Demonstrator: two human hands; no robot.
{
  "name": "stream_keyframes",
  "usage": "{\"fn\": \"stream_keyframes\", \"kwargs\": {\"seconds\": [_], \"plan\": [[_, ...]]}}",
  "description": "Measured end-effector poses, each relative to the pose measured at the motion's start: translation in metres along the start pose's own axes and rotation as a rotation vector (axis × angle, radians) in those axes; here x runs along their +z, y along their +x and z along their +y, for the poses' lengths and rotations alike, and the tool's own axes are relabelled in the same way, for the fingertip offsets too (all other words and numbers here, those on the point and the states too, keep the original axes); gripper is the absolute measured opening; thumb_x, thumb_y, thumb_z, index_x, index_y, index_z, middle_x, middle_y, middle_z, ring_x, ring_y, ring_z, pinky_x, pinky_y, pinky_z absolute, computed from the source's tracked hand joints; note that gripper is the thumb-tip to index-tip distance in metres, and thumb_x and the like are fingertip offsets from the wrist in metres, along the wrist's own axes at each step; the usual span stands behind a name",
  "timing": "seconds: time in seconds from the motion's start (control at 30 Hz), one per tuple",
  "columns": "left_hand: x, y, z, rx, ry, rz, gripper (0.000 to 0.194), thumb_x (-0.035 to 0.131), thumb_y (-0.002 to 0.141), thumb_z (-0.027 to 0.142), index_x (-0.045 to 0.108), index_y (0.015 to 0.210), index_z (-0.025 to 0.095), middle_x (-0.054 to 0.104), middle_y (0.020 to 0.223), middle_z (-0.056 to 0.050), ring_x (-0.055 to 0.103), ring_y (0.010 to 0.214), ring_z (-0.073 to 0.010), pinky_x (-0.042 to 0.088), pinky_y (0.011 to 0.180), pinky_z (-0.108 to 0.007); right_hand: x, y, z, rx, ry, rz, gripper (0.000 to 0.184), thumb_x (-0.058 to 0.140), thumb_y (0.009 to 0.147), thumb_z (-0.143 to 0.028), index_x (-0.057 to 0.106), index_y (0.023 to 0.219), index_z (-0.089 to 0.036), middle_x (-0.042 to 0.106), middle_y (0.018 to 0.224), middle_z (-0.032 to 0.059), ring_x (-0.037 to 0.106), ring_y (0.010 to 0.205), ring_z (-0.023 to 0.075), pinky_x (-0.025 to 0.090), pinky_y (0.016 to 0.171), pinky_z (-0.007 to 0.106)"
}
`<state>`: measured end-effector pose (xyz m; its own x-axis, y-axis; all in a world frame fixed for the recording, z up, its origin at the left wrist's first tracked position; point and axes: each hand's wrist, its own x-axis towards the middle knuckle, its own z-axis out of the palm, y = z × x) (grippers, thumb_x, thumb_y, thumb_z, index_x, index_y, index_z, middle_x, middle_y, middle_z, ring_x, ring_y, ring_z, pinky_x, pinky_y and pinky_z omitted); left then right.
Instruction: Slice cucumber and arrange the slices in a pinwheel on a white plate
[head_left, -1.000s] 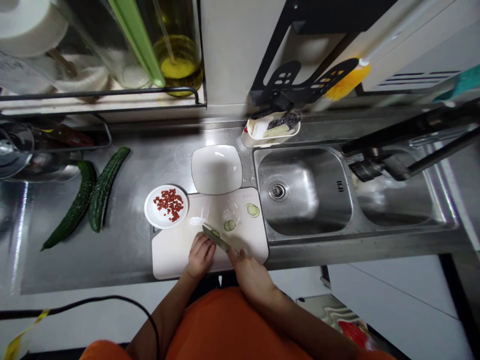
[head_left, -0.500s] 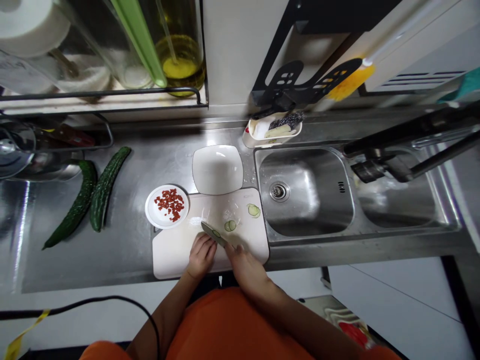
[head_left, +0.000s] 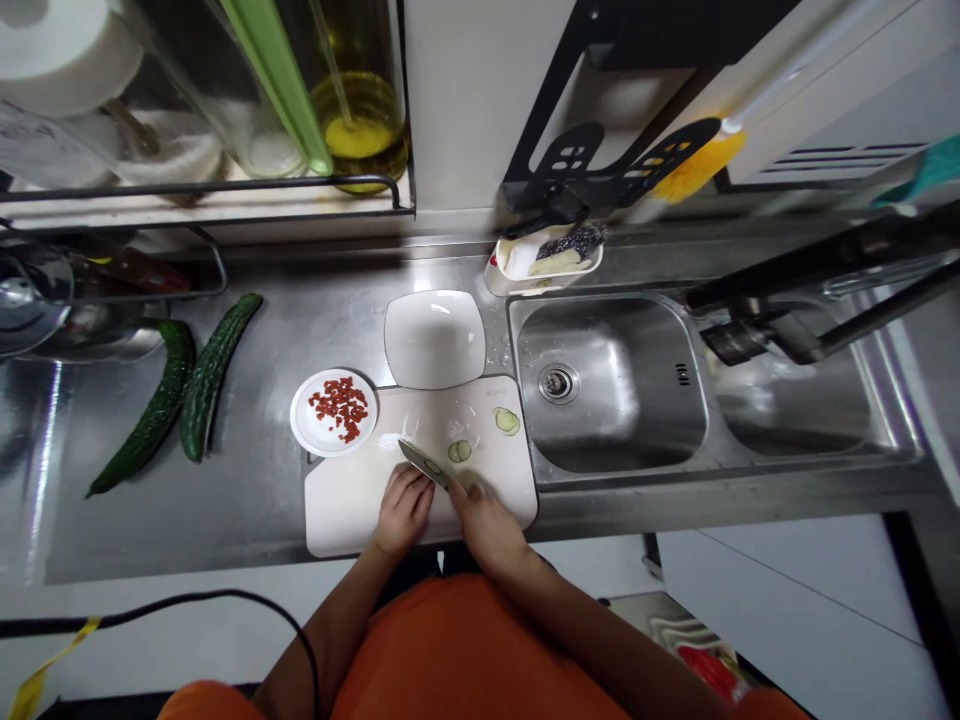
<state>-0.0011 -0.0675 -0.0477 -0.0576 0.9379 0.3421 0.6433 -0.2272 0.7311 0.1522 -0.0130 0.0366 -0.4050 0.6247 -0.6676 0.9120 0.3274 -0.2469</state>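
My right hand [head_left: 491, 525] is closed round the handle of a kitchen knife [head_left: 420, 462], whose blade points up and left over the white cutting board [head_left: 352, 505]. A thin green-rimmed cucumber slice [head_left: 433, 467] clings to the blade. Right beside the blade, my left hand [head_left: 403, 508] presses down on the board with curled fingers; what lies under them is hidden. Further right on the board rest a few overlapping cucumber slices [head_left: 460, 451] and a paler green pile of slices [head_left: 507, 421].
A white plate of chopped red bits [head_left: 309, 418] overlaps the board's left corner. Behind the board stands a square white dish [head_left: 435, 340]. Two whole cucumbers [head_left: 214, 385] lie left on the steel counter. The sink [head_left: 615, 390] adjoins the board's right, beneath a black faucet [head_left: 757, 335].
The knife has shifted slightly up and left, its blade now a little further from the left fingertips. The left hand, the slices and the dishes look unmoved.
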Motion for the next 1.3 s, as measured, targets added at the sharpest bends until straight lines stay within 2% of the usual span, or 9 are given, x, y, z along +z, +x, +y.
{"fn": "stream_keyframes", "kwargs": {"seconds": [0.27,0.4,0.67,1.3], "plan": [[-0.003,0.003,0.004,-0.053,-0.003,-0.051,0.026,0.058,0.082,0.01,0.061,0.107,0.017,0.064,0.1,-0.009,0.06,0.1,-0.0197,0.051,0.09,-0.04,-0.025,-0.021,0.006,0.049,0.031,-0.072,0.045,0.029,0.086,-0.003,0.05,0.121,-0.022,0.063,0.1,0.009,0.066,0.08,0.0199,0.043,0.06,0.025],[-0.002,0.0,0.002,-0.031,0.019,-0.025,0.026,0.06,0.08,0.009,0.06,0.105,0.016,0.064,0.098,-0.009,0.059,0.101,-0.0203,0.05,0.092,-0.042,-0.033,-0.038,0.006,0.058,0.029,-0.125,0.046,0.026,0.086,-0.002,0.05,0.121,-0.023,0.063,0.1,0.0097,0.066,0.077,0.0194,0.043,0.059,0.025],[-0.001,-0.003,-0.003,-0.008,0.024,-0.018,0.023,0.06,0.08,0.009,0.06,0.102,0.016,0.063,0.097,-0.009,0.06,0.1,-0.0203,0.052,0.091,-0.042,-0.029,-0.049,0.007,0.056,0.044,-0.173,0.048,0.027,0.085,-0.003,0.047,0.125,-0.022,0.063,0.101,0.0114,0.065,0.082,0.0211,0.045,0.066,0.027],[-0.002,0.0,0.001,-0.011,-0.001,-0.002,0.022,0.059,0.08,0.008,0.061,0.1,0.016,0.063,0.098,-0.009,0.059,0.1,-0.0206,0.052,0.091,-0.042,-0.029,-0.048,0.004,0.065,0.035,-0.19,0.049,0.025,0.087,-0.004,0.046,0.126,-0.022,0.063,0.098,0.0114,0.066,0.081,0.0228,0.047,0.064,0.029]]}}
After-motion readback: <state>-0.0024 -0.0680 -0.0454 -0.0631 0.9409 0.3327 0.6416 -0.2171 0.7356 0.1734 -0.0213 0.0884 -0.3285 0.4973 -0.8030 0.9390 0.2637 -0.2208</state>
